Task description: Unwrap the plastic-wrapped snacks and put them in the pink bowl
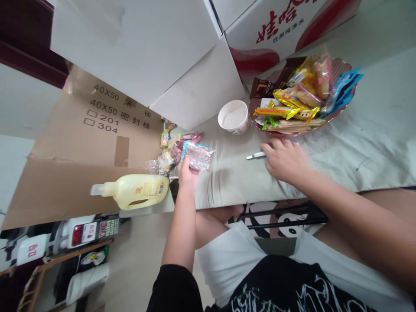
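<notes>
Fingers point(191, 161) of your left hand point(187, 175) pinch a clear snack packet point(199, 156), held just above the cloth-covered table point(357, 138) beside a heap of wrapped sweets point(170, 151). Your right hand point(286, 161) lies flat, fingers loosely spread, holding nothing, fingertips touching a small knife point(255, 155). Beyond it sit a paper cup point(233, 116) and a snack-filled bowl point(345, 67). A yellow bottle point(136, 190) lies at the left.

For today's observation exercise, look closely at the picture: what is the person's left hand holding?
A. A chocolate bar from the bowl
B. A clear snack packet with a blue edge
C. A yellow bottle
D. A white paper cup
B: the left hand grips a clear snack packet with a blue edge, while the yellow bottle and white paper cup sit untouched on the table.
</notes>
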Tool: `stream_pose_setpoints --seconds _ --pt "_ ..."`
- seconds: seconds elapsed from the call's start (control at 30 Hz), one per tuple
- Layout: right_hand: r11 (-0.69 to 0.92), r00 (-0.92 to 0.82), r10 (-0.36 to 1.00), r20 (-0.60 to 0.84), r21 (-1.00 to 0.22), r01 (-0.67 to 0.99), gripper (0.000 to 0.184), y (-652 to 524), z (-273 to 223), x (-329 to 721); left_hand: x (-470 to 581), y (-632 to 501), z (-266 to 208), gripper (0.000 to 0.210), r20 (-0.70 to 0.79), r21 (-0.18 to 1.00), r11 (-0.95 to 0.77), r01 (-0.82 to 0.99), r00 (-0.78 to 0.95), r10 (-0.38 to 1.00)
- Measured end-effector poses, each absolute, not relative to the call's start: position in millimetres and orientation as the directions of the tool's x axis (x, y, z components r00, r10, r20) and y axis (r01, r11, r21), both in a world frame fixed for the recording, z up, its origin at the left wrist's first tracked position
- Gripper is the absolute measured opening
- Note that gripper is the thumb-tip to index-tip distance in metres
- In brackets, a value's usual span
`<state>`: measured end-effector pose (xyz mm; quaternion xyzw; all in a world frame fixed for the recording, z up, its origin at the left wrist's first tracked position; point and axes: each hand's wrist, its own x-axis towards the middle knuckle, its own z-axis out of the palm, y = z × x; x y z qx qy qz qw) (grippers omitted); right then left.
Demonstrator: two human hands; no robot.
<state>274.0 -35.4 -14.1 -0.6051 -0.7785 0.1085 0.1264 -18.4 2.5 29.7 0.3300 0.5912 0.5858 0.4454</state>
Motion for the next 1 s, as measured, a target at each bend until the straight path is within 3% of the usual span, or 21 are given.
stream_pose_setpoints --seconds 0.17,0.3,0.43,0.5,0.73,0.87,1.0 --pt "0.195 -0.206 0.978 -0.013 -0.273 0.942 0.034 -32 -22 277 -20 -17 23 0.028 -0.407 0.884 0.273 -0.378 -0.338 0.848" --pt "0.219 -0.243 0.970 -0.004 -0.425 0.878 0.024 -22 -23 272 -30 -11 16 0.041 -0.489 0.759 0.281 -0.588 -0.228 0.842" --pt "0.247 -0.317 0.948 0.036 -0.714 0.656 0.026 -16 -20 261 -25 9 -4 0.038 -0.458 0.787 0.305 -0.536 -0.176 0.871" --pt "0.211 -0.330 0.944 0.018 -0.800 0.561 0.027 -16 -19 254 -16 18 -18 0.038 -0.416 0.829 0.310 -0.466 -0.142 0.898" --pt "0.062 -0.324 0.942 -0.085 -0.906 0.419 0.021 -8 -26 237 14 27 -50 0.058 -0.187 0.932 0.148 -0.330 -0.089 0.978" --pt "-0.049 -0.275 0.953 -0.125 -0.962 0.270 0.022 -6 -34 229 10 25 -55 0.072 -0.174 0.941 0.164 -0.298 -0.009 0.985" --pt "-0.132 -0.118 0.983 -0.139 -0.989 0.061 0.023 -11 -42 227 5 24 -59 0.075 -0.202 0.909 0.201 -0.364 0.036 0.979"
